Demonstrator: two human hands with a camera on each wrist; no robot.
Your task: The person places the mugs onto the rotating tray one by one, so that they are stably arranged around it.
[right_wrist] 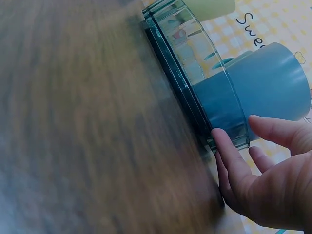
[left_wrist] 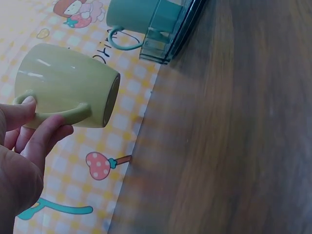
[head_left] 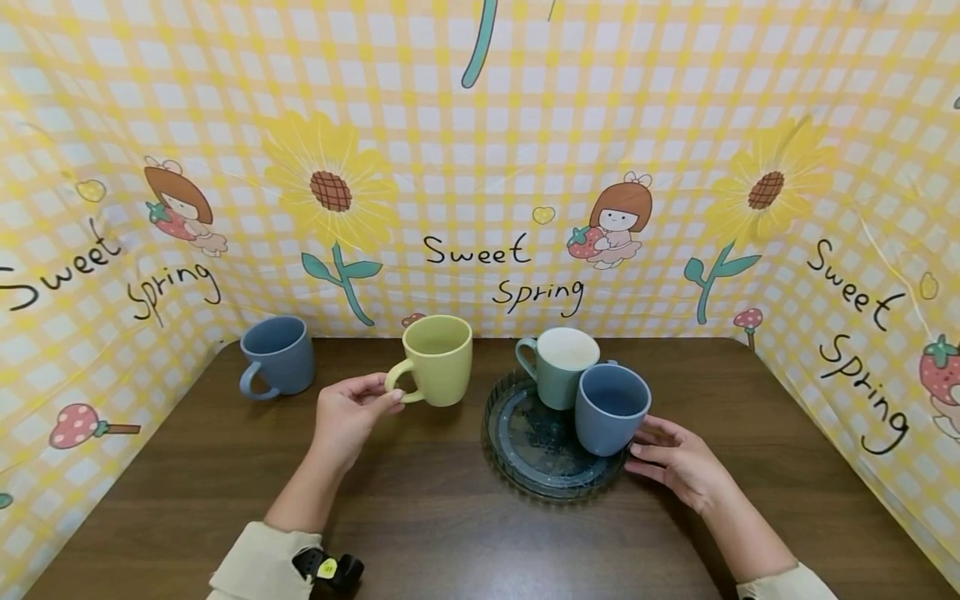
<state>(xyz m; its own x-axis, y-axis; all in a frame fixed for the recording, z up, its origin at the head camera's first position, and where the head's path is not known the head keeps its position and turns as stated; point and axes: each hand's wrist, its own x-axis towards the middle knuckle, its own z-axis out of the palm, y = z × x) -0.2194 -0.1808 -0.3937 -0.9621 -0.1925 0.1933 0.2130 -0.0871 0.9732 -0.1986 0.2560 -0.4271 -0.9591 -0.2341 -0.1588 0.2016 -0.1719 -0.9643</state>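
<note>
My left hand (head_left: 352,421) pinches the handle of a yellow-green mug (head_left: 444,367) between thumb and fingers. In the left wrist view the base of that mug (left_wrist: 68,85) hangs above the table. On a round, clear dark-tinted tray (head_left: 525,467) stand a green mug (head_left: 555,379) with a pale inside and, front right of it, a blue-grey mug (head_left: 611,421). At the tray's right side is my right hand (head_left: 686,462). Its extended fingertips touch the tray's edge in the right wrist view, with the thumb beside the blue-grey mug (right_wrist: 278,85).
Another blue mug (head_left: 288,358) stands at the table's back left, handle towards the front left. Brown wood-grain table (head_left: 450,542) lies beneath everything. A yellow checked cloth (head_left: 465,167) with printed flowers and lettering rises behind and on both sides.
</note>
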